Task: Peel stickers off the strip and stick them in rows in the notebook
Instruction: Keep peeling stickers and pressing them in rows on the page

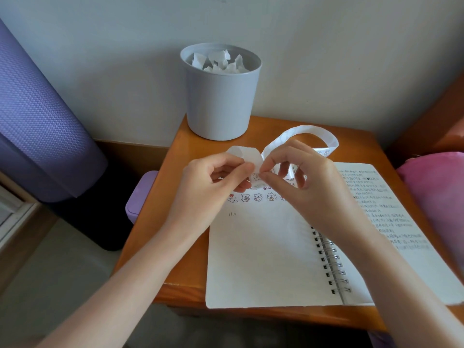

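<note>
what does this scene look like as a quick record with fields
left hand: pinches the sticker strip above the notebook
right hand: pinches a sticker on the strip
notebook: open on the table
left page: row of stickers near the top
right page: handwriting
bin: grey, behind the notebook, holds crumpled paper

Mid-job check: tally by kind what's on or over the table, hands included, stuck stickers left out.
Bin: 1
Notebook: 1
Sticker strip: 1
Hands: 2, left hand and right hand
Total: 5
</note>
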`<state>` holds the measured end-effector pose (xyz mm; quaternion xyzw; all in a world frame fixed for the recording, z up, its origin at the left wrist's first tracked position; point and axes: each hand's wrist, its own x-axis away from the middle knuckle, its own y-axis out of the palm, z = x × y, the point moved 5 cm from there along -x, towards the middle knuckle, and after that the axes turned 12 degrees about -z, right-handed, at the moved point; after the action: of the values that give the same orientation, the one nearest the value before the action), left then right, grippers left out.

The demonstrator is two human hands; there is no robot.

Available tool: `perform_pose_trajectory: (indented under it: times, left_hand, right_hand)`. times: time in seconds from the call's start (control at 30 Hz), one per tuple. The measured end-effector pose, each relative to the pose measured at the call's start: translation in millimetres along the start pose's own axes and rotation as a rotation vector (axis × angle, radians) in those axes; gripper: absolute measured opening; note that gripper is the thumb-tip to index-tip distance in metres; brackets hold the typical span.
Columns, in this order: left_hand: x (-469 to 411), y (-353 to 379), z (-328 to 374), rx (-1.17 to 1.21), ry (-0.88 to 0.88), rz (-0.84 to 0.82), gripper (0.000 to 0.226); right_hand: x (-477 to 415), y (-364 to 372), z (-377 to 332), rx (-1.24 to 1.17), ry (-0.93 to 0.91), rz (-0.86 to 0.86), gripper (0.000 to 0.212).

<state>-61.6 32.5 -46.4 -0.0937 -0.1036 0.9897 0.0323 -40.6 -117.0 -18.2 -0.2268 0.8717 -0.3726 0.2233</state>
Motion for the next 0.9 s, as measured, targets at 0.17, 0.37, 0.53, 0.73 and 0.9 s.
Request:
perform_pose_trajectory:
  times: [0.17, 0.37, 0.53, 0.73, 0.9]
  left_hand:
    - [-0.7, -4.5, -5.7, 0.013, -0.037, 0.042, 0.014]
    - [-0.3, -6.9, -13.3, -0.056, -0.077, 0.057, 0.012]
    - [0.4, -6.0, -15.0, -0.108, -0.076, 0.049, 0.011]
    - [2.2, -7.6, -15.2, -0.172, -0.075, 0.071, 0.010]
    - [1.7, -8.0, -15.8, -0.178, -0.080, 0.077, 0.008]
  right_hand:
    - [2.2, -6.0, -4.7, -0.092, 0.000, -0.003, 0.007]
    - [9.7, -28.9, 28.4, -0.209, 0.339, -0.068, 0.005]
    - [13.5, -29.5, 46.4, -0.116, 0.524, -0.104, 0.007]
    - [12.9, -29.2, 40.4, -0.012, 0.487, -0.111, 0.008]
    - [12.2, -28.0, 37.0, 0.059, 0.467, -0.144, 0.008]
